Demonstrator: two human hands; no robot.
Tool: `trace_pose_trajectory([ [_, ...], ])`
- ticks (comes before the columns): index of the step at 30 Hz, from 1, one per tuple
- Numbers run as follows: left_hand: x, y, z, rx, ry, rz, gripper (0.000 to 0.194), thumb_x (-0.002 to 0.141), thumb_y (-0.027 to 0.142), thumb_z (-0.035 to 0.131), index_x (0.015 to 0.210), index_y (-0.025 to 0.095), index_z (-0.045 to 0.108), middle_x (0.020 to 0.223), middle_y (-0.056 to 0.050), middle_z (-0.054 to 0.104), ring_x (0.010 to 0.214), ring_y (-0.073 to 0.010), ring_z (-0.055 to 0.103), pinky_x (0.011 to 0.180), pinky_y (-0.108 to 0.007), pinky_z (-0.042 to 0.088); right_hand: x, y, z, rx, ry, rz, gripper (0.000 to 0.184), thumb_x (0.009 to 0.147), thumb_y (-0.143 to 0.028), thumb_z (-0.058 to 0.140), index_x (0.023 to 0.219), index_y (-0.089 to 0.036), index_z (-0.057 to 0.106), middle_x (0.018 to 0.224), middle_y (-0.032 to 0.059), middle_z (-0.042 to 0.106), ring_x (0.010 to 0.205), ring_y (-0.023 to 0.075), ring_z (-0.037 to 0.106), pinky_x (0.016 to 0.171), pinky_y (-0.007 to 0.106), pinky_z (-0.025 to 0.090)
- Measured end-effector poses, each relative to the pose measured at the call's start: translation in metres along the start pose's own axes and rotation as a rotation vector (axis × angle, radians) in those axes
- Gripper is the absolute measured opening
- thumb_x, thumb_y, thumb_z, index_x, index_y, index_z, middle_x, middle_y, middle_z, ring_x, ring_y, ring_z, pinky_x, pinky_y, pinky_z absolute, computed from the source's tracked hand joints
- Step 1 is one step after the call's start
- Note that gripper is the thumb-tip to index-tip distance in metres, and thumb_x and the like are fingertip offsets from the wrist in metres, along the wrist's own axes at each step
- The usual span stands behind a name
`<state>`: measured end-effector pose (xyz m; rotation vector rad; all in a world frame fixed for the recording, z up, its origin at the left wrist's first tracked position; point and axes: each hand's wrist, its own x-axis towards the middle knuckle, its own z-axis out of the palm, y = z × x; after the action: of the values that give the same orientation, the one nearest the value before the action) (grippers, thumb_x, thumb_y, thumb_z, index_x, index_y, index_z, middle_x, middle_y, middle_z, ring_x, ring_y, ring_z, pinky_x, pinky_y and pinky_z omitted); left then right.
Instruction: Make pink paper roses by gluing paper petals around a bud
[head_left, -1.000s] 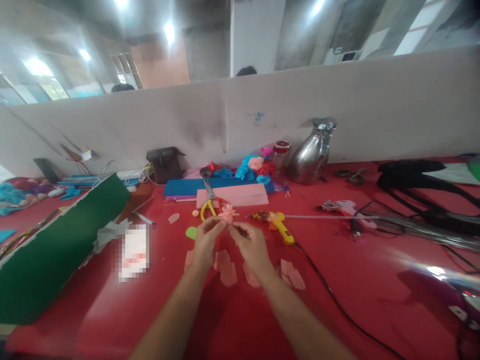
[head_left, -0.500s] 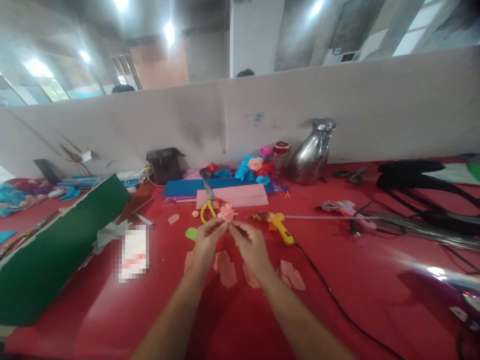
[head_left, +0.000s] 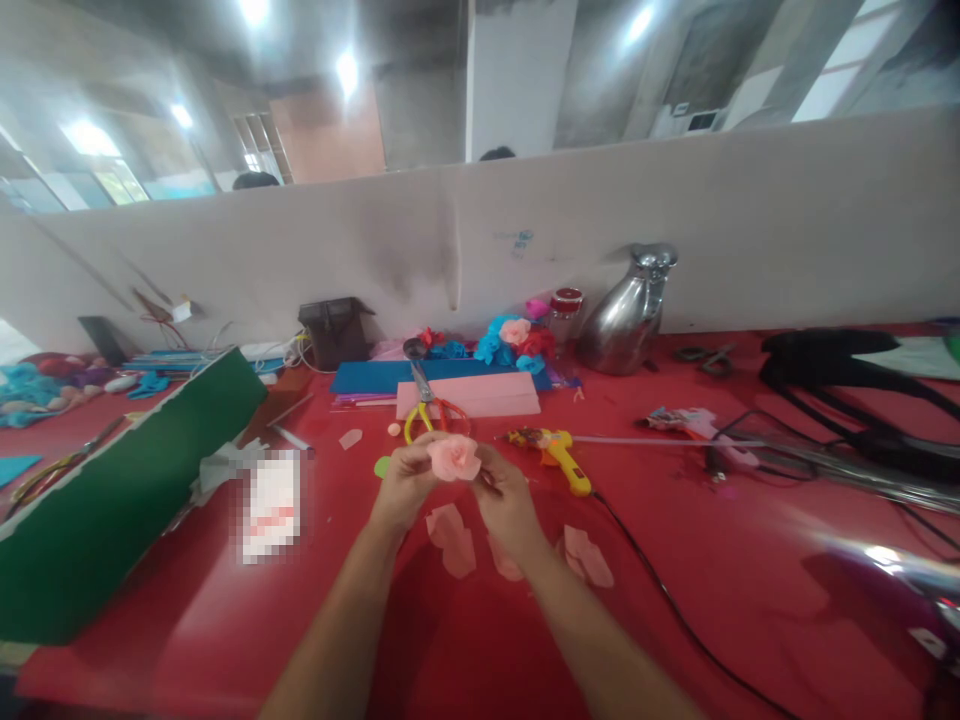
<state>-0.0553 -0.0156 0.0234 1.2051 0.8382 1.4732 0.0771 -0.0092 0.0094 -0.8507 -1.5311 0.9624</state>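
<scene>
A pink paper flower is held above the red table between my two hands, its layered petals turned up toward me. My left hand pinches its left side, and my right hand grips it from the right with bent fingers. Below and around the hands lie loose pink paper petals, with more petals to the right. Just beyond the flower are scissors with yellow and red handles. A yellow glue gun rests right of my hands, a clear glue stick sticking out of its back.
A green box stands at the left. Blue and pink paper sheets, finished paper flowers and a steel jug line the back near the partition. At right lie a pink glue gun and a black strap. A cord crosses the table.
The flower has been tipped so its open top faces me, and it sits slightly lower. My fingers have shifted from pinching its base to holding both sides.
</scene>
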Motion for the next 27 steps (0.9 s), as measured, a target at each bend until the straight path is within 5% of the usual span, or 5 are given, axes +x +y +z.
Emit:
trace_pose_trajectory([
  [8,-0.003,0.008,0.001,0.191,-0.01,0.108,0.006,0.063,0.02,0.074,0.069,0.022,0.074,0.097,-0.009,0.065,0.093,-0.0252,0.057,0.086,-0.035,0.042,-0.001,0.0,-0.001,0.006,0.038,-0.032,0.022,0.075,-0.018,0.054,0.091,-0.025,0.068,0.094,0.0037,0.067,0.086,0.0207,0.061,0.08,0.034,0.047],
  [18,-0.002,-0.001,-0.002,0.262,-0.112,0.21,0.016,0.072,0.021,0.066,0.087,0.019,0.073,0.105,-0.01,0.063,0.094,-0.023,0.057,0.085,-0.035,0.043,-0.004,0.0,0.002,-0.005,0.1,-0.095,0.025,0.077,-0.013,0.052,0.092,-0.025,0.068,0.095,0.0033,0.067,0.086,0.0198,0.06,0.078,0.033,0.047],
  [27,-0.004,-0.018,0.001,0.125,-0.036,0.054,0.024,0.071,0.021,0.067,0.095,0.019,0.071,0.092,-0.006,0.068,0.087,-0.0194,0.06,0.085,-0.032,0.044,-0.005,-0.004,0.004,-0.082,0.175,-0.132,0.025,0.076,-0.011,0.053,0.088,-0.026,0.069,0.095,0.0034,0.065,0.09,0.0204,0.059,0.079,0.033,0.046],
])
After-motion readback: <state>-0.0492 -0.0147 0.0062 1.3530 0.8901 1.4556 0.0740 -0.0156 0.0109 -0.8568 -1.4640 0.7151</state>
